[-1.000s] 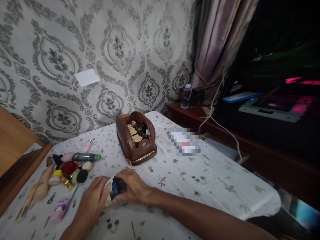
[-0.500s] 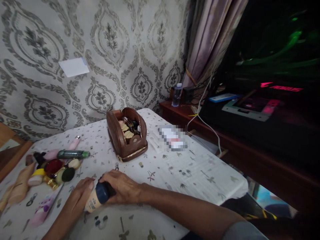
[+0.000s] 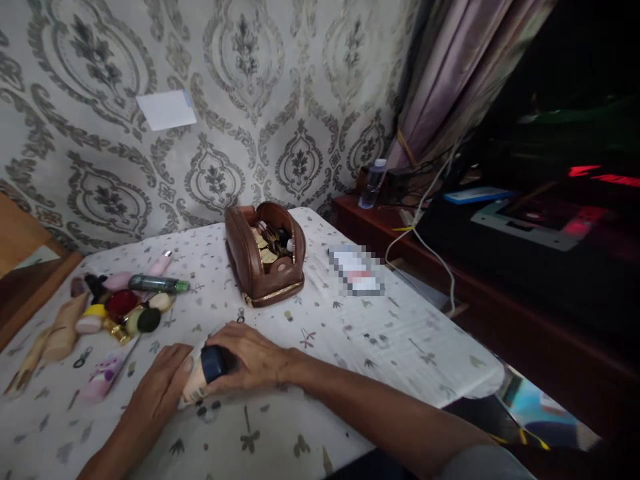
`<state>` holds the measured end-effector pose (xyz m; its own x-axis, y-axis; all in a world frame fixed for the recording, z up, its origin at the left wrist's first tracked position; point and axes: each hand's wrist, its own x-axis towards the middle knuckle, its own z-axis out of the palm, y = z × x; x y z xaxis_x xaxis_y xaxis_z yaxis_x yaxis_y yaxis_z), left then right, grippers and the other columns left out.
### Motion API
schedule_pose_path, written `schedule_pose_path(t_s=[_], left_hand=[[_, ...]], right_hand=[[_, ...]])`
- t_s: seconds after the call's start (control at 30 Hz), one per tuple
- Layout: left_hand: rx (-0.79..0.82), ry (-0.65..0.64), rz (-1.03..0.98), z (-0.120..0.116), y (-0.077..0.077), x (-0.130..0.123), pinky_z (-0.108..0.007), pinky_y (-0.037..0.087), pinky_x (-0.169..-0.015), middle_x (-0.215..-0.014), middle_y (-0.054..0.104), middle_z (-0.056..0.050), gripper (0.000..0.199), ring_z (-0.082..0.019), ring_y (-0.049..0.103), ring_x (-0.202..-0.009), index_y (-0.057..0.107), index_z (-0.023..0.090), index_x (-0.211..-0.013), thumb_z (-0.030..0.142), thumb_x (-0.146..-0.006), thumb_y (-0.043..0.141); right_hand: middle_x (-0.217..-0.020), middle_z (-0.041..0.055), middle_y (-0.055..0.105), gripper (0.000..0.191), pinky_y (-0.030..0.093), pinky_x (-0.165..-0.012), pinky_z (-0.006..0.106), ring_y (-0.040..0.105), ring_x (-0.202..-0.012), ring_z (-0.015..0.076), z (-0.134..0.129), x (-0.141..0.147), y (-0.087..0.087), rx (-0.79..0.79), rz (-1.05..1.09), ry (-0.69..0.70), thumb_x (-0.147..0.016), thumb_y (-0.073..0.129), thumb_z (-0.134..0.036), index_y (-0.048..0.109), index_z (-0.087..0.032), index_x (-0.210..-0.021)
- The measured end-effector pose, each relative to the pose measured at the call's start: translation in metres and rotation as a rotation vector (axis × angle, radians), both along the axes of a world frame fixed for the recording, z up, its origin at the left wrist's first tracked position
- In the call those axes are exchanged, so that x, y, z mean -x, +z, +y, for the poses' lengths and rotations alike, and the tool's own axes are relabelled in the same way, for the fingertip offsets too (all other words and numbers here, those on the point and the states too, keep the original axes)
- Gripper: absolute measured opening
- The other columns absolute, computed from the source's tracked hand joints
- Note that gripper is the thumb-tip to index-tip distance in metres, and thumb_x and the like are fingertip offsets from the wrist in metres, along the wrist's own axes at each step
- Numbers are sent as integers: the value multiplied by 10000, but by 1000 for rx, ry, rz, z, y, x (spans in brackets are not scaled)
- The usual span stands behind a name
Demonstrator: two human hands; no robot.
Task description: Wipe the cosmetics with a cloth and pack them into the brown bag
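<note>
**Pale bottle [image 3: 194,385] was held at both ends**

The bottle lay tipped over, low on the white cloth [image 3: 400,360]. The left hand [image 3: 160,380] gripped its pale body, and the right hand [image 3: 250,357] gripped its dark blue cap [image 3: 213,363]. From the bottle, a pink tube [image 3: 104,378] lay at 9 o'clock. A pile of little bottles and jars [image 3: 121,303] lay at 10 o'clock. An open brown bag [image 3: 243,263], with things inside, sat at 1 o'clock.
</note>
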<state>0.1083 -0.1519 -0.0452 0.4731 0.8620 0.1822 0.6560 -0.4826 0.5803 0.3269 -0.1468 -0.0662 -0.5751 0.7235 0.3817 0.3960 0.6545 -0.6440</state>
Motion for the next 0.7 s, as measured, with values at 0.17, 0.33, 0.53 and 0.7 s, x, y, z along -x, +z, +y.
schedule_pose_path(t_s=[0.17,0.33,0.53,0.7], left_hand=[[20,14,-16,-4,-5,6,-359,516,-884,-1000,658,-55,369,-232,578,-975,631,237,-1048,463,-1002,342],[6,79,-69,-8,-11,8,-360,535,-878,-1072,672,-75,421,-243,611,-1000,664,217,-1034,490,-987,346],[-94,127,-72,-13,-33,16,-381,557,-905,-1072,695,-84,481,-254,633,-1030,719,224,-1013,510,-975,333],[-250,102,-56,-15,-60,27,-409,563,-937,-1128,709,-99,473,-264,643,-1064,722,244,-1081,500,-977,338]], right_hand=[[-1132,84,696,593,411,-1047,369,589,-1137,233,-3,-1,7,42,-10,25,-754,781,-484,605,-182,-1233],[-1143,72,697,582,397,-1045,371,588,-1139,233,-5,-2,11,76,-30,47,-750,787,-463,614,-211,-1245],[-1124,77,709,679,404,-1034,385,608,-1099,243,-5,0,1,53,-21,44,-682,824,-499,617,-211,-1261],[-1094,53,719,641,460,-963,352,629,-1064,233,-6,0,0,95,5,49,-652,827,-540,663,-239,-1193]])
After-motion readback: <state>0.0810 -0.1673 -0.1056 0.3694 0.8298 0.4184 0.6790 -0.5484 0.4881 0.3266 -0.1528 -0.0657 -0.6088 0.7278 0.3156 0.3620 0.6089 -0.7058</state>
